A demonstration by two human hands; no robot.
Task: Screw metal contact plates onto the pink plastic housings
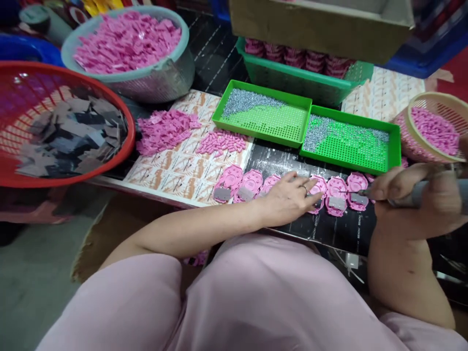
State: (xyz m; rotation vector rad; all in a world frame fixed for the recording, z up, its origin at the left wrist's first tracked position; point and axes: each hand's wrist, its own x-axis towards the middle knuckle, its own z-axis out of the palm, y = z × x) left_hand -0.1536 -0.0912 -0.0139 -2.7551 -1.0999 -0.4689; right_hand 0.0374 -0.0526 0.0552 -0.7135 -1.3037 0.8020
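Several pink plastic housings point(336, 189) lie in a row along the near edge of the table, each with a small grey plate point(337, 203) at its lower part. My left hand point(288, 199) rests flat over the middle of the row, fingers spread toward the right, covering part of the housings there. At the right end of the row my right hand point(413, 202) is wrapped round a grey electric screwdriver point(413, 193). The screwdriver lies nearly level, its thin bit pointing left over the housings; whether the tip touches one I cannot tell.
Two green trays point(263, 131) of small screws stand behind the row. Loose pink parts point(166, 129) are heaped at left, near a red basket point(126, 146) of grey plates and a pale tub point(175, 73) of pink pieces. A cream basket point(413, 114) stands right, a cardboard box point(321, 24) behind.
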